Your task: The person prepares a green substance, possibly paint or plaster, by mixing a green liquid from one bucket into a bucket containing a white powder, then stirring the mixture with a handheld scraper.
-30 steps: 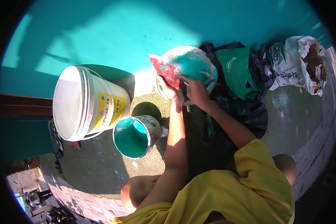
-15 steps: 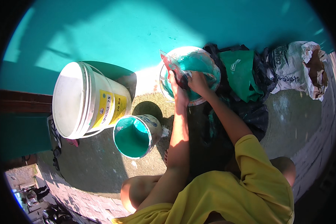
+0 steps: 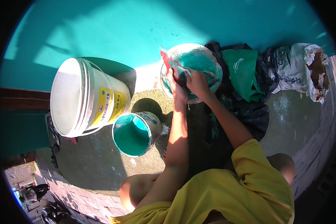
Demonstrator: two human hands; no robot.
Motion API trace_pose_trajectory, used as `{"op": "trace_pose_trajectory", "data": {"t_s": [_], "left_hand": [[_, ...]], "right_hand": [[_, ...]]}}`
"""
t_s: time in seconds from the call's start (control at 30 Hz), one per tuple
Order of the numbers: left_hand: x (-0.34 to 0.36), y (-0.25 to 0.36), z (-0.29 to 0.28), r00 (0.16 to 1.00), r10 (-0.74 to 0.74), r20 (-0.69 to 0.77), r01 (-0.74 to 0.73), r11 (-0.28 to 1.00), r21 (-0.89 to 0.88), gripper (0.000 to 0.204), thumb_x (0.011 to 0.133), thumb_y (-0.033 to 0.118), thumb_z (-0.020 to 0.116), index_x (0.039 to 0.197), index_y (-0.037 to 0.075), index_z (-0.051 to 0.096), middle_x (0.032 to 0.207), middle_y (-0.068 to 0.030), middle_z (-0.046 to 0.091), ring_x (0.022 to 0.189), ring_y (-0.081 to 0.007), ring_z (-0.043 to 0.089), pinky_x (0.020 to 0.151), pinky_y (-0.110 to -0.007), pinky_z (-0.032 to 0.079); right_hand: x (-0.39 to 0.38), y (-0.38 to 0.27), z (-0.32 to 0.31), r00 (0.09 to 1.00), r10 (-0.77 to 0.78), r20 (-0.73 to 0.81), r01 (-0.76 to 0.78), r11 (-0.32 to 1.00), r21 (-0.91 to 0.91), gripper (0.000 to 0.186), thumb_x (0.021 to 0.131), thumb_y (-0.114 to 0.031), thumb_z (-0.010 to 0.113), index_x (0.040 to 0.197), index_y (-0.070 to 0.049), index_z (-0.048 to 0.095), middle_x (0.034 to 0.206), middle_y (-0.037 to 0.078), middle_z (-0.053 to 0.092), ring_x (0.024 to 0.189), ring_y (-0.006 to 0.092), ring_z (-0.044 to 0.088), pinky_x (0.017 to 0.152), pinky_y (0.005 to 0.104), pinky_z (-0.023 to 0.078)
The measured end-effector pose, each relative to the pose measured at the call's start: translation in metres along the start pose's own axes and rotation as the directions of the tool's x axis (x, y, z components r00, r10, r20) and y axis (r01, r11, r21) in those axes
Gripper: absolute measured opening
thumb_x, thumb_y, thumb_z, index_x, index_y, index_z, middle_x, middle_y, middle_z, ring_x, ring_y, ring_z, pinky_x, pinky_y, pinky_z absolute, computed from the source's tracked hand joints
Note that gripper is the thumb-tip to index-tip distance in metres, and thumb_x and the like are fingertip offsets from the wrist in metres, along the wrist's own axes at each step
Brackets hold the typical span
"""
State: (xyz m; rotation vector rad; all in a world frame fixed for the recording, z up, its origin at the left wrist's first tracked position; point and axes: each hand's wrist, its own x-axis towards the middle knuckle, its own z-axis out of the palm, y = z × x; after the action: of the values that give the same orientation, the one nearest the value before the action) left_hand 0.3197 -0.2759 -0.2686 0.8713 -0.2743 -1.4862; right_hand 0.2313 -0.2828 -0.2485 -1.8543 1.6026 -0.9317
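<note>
My left hand grips a paint-smeared red flat tool, tilted nearly edge-on over a round white bucket smeared with teal paint. My right hand is closed at the tool's right, touching or nearly touching it, on a small pale item that I cannot make out. Both hands are over the near part of the bucket, hiding some of it. Just left of my left forearm, a smaller bucket with teal paint inside sits on the concrete.
A large white bucket with a yellow label is at left. A green bag, dark plastic sheeting and a crumpled white sack lie at right. A teal wall runs behind; shoes are at far left.
The red tool has turned from showing its broad face to nearly edge-on. Both my hands have shifted slightly right, staying over the round bucket.
</note>
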Motion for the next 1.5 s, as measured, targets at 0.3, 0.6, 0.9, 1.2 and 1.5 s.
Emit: {"op": "trace_pose_trajectory", "data": {"t_s": [0.3,0.6,0.9,1.2,1.5], "left_hand": [[0.008,-0.011,-0.012,0.997,-0.027,-0.078,0.036,0.992,0.117,0.029,0.087,0.03,0.051,0.099,0.004,0.059,0.095,-0.0051,0.059,0.088,-0.0151,0.053,0.08,-0.031,0.043],[0.001,-0.003,-0.004,0.99,-0.068,-0.124,0.08,0.992,0.099,0.014,0.08,0.019,0.053,0.074,0.007,0.057,0.067,-0.002,0.054,0.06,-0.0139,0.052,0.054,-0.031,0.043],[-0.015,0.022,0.023,0.988,0.089,-0.128,-0.086,0.996,0.03,0.07,0.09,0.066,0.039,0.133,0.01,0.045,0.123,-0.0074,0.054,0.111,-0.023,0.051,0.096,-0.038,0.04],[0.012,0.013,-0.018,0.994,0.059,-0.093,-0.063,0.997,-0.044,0.072,0.093,0.065,0.033,0.135,0.007,0.042,0.131,-0.01,0.05,0.117,-0.0238,0.049,0.099,-0.039,0.038],[-0.002,0.011,0.014,0.984,0.079,-0.157,-0.094,0.991,-0.091,0.062,0.093,0.059,0.038,0.127,0.007,0.048,0.122,-0.0096,0.055,0.109,-0.0242,0.052,0.095,-0.042,0.04]], "right_hand": [[0.014,0.007,0.008,0.993,-0.061,-0.099,0.061,0.998,0.003,0.027,0.085,-0.009,0.057,0.111,-0.005,0.065,0.082,0.024,0.063,0.081,0.043,0.061,0.07,0.046,0.048],[0.021,0.009,0.009,0.992,-0.06,-0.111,0.057,0.998,-0.029,0.028,0.086,-0.009,0.056,0.112,-0.003,0.064,0.078,0.025,0.062,0.076,0.0412,0.062,0.066,0.0462,0.048],[-0.012,-0.009,0.001,0.96,-0.24,-0.145,0.25,0.967,0.056,0.036,0.08,-0.004,0.054,0.113,-0.011,0.065,0.089,0.02,0.066,0.081,0.0389,0.063,0.071,0.0449,0.051],[-0.017,-0.017,0.004,0.927,-0.349,-0.135,0.362,0.928,0.089,0.036,0.08,-0.004,0.053,0.114,-0.009,0.064,0.101,0.018,0.066,0.086,0.0357,0.064,0.073,0.0429,0.052],[-0.006,0.002,-0.003,0.964,-0.263,-0.033,0.262,0.965,-0.029,0.044,0.078,0.001,0.054,0.12,-0.012,0.061,0.093,0.024,0.063,0.082,0.0385,0.063,0.07,0.0428,0.05]]}}
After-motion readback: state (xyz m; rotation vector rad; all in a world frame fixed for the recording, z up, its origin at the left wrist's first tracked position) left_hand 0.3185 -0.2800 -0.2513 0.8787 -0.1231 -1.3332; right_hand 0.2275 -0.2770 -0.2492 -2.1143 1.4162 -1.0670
